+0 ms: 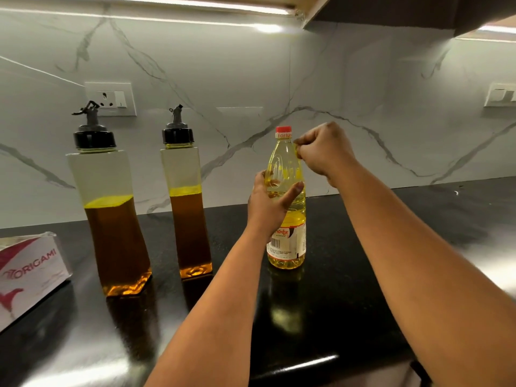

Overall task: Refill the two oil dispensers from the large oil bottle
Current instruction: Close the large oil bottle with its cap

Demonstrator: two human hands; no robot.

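The large oil bottle stands upright on the black counter, full of pale yellow oil, with its red cap on. My left hand grips the bottle around its upper body. My right hand is beside the bottle's neck, fingers curled, pinching something small just under the cap. Two tall clear oil dispensers stand to the left: the nearer left dispenser and the middle dispenser. Each has a black pourer top and is about half full of amber oil.
A white and red Origami tissue pack lies at the counter's left edge. The marble backsplash carries a wall socket behind the dispensers and a switch plate at far right. The counter's front edge runs below my arms.
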